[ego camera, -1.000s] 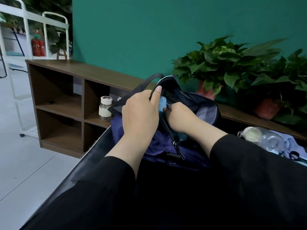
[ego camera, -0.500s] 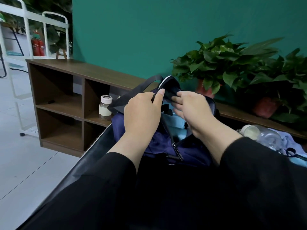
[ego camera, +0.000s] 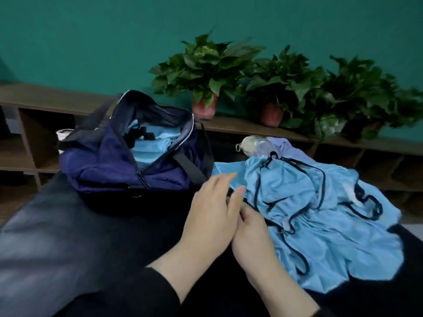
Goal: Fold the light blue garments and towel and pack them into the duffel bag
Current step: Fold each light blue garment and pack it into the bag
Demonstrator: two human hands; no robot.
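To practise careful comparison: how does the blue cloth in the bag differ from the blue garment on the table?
The cloth in the bag lies folded flat; the garment on the table is crumpled and spread. The cloth sits inside the bag, the garment beside it. Both are light blue.

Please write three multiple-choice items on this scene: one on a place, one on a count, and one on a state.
1. Where is the loose blue garment relative to the bag?
A. right of it
B. left of it
C. under it

2. How many potted plants stand on the shelf?
A. one
B. three
C. five

3. The bag is
A. zipped shut
B. open
C. upside down

Answers: 1 A, the garment lies right of the bag; 2 B, three plants line the wall; 3 B, blue cloth shows through its mouth.
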